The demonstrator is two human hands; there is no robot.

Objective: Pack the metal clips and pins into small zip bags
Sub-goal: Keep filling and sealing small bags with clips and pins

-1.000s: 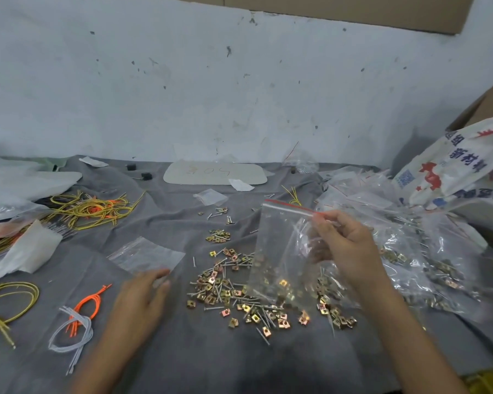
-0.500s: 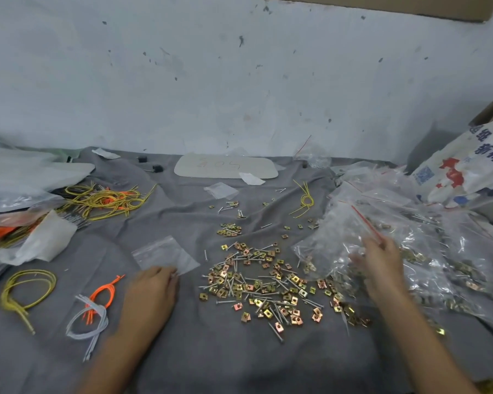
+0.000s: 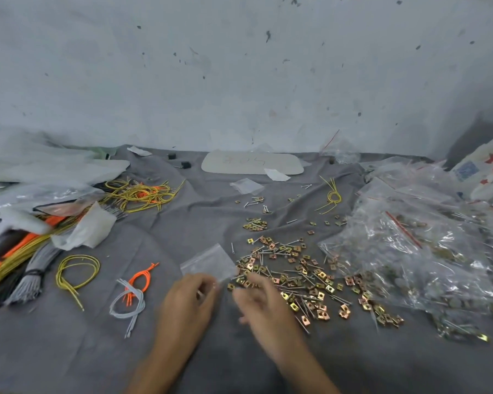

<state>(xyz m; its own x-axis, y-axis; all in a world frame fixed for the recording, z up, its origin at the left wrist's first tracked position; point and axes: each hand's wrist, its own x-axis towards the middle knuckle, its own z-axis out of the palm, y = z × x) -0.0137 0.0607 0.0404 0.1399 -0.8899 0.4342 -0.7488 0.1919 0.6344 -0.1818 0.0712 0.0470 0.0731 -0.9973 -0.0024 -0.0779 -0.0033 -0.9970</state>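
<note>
Just past the left hand [image 3: 187, 304], flat on the grey cloth [image 3: 69, 359]: a small zip bag [image 3: 211, 261], clear, nothing visible inside, long axis slanting from near-left to far-right. Fingers curled at its near edge; pinching or merely touching, impossible to tell. Right hand [image 3: 258, 304] blurred, grip unreadable, over the near-left fringe of the loose clips and pins [image 3: 293, 275], pins pointing every way. Farther right of that hand, heaped large bags [image 3: 410, 251] holding more packed hardware.
</note>
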